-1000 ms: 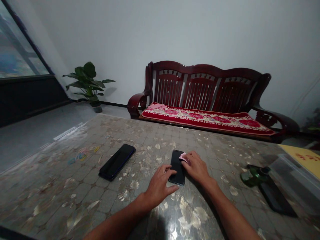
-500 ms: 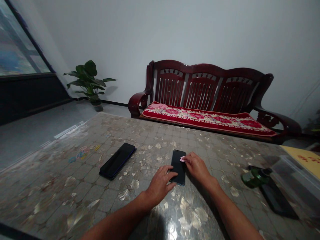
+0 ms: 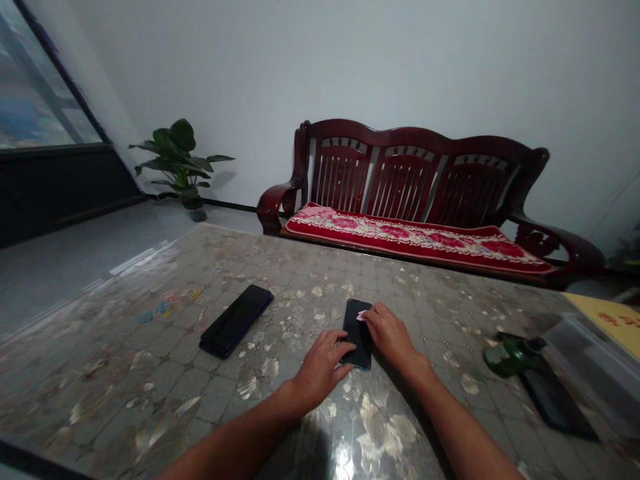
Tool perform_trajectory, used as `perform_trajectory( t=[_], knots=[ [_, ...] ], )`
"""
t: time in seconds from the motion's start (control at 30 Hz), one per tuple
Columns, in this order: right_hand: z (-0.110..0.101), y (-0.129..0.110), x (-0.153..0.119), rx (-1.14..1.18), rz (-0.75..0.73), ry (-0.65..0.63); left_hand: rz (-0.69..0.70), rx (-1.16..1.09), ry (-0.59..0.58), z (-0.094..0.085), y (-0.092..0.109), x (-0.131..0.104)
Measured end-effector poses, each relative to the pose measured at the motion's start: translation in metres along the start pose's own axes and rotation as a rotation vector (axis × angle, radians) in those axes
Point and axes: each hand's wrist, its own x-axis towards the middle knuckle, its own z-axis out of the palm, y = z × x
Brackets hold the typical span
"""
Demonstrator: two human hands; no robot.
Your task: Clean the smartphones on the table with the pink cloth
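The right hand (image 3: pixel 391 335) reached in from the right, palm down and wrist nearly straight, its grip pinched together on one small pale-pink scrap of soft-looking material (image 3: pixel 361 315). That scrap met the screen of one black, flat, rectangular phone (image 3: pixel 359 333), near its upper right edge. The left hand (image 3: pixel 320 367) came in from the lower left with its grip parted: fingertips touched the phone's left side and screen, while the thumb lay lower, by the bottom edge. Both forearms ran bare and slanted toward each other. The phone lay flat between the two hands on the grey, flower-patterned surface (image 3: pixel 425 293).

To the left, well apart from the hands, lay another black phone-shaped slab with a bluish-purple edge (image 3: pixel 237 321); whether it was one or two stacked could not be told. Beyond it was a scatter of small coloured loops (image 3: pixel 167 305), too small to count. To the right stood or lay one green bottle with a dark cap (image 3: pixel 507 358), overlapping one long black flat object (image 3: pixel 557 400). Beside these were one clear plastic box (image 3: pixel 595 367) and one yellow sheet with reddish marks (image 3: pixel 607 319).

Behind the surface stood one dark-red wooden settee (image 3: pixel 400 150) with three slatted panels and one red floral runner (image 3: pixel 420 235).
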Motion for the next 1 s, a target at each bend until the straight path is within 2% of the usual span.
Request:
perform_trajectory(
  t=[0.17,0.4,0.6,0.83,1.0],
  knots=[
    [0.000,-0.001,-0.001,0.002,-0.115,-0.051,0.003,0.000,-0.003,-0.001,0.001,0.000],
    [0.003,0.005,0.020,-0.046,0.051,-0.021,-0.005,-0.026,-0.008,-0.004,0.003,0.003],
    [0.005,-0.002,0.021,0.029,-0.047,-0.085,0.000,-0.037,-0.012,-0.002,0.000,0.002],
    [0.005,0.000,0.041,-0.077,0.130,-0.047,-0.008,-0.050,-0.011,-0.002,0.001,0.002],
    [0.008,-0.009,0.041,-0.028,-0.007,-0.098,-0.012,-0.046,-0.011,-0.003,0.002,0.002]
  ],
)
